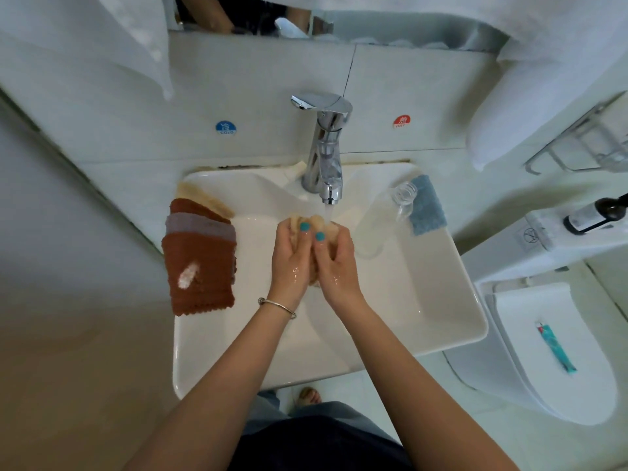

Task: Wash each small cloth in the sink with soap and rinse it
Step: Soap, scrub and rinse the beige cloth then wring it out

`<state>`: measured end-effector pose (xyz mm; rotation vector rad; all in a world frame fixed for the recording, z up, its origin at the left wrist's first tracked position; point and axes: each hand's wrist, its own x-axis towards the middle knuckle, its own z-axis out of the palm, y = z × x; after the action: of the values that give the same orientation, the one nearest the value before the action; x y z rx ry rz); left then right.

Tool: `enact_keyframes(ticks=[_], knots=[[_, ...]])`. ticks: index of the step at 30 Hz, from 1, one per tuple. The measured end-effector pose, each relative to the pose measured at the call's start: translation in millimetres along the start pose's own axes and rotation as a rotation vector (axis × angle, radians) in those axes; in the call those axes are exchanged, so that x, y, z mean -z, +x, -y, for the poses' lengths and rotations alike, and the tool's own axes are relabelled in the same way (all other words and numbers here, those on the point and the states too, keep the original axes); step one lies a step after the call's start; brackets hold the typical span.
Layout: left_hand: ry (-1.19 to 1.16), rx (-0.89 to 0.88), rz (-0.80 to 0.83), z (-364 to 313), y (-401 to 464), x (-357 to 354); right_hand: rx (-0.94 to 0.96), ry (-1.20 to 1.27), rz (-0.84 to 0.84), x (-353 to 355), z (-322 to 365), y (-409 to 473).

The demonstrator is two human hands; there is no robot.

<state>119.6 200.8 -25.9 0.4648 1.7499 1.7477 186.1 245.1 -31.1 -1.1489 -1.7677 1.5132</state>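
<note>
Both wet hands clamp 1 cream cloth over sink: left hand and right hand curled tight around it, wad under tap stream.

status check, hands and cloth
Left hand and right hand both grip beige cloth. Tap running on it. Nothing blocking.

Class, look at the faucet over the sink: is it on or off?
On. A stream of water runs from the faucet spout onto the cream cloth held beneath it.
</note>
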Motion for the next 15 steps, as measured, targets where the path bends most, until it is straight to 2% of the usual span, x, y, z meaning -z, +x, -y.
enact_keyframes(ticks=[3,9,11,15], knots=[[0.052,-0.017,0.052,-0.6,-3.2,-12.0,-0.056,0.038,0.017,4.5,-0.1,2.5],[0.195,-0.116,-0.035,5.2,5.2,-19.3,-0.011,0.059,-0.071,-1.4,-2.0,7.3],[0.162,-0.14,-0.032,6.0,12.9,-21.3,0.036,-0.043,-0.104,-4.0,-4.3,13.4],[0.256,-0.168,0.003,8.3,28.8,-23.8,0.136,-0.282,-0.185,-8.2,-2.8,17.1]])
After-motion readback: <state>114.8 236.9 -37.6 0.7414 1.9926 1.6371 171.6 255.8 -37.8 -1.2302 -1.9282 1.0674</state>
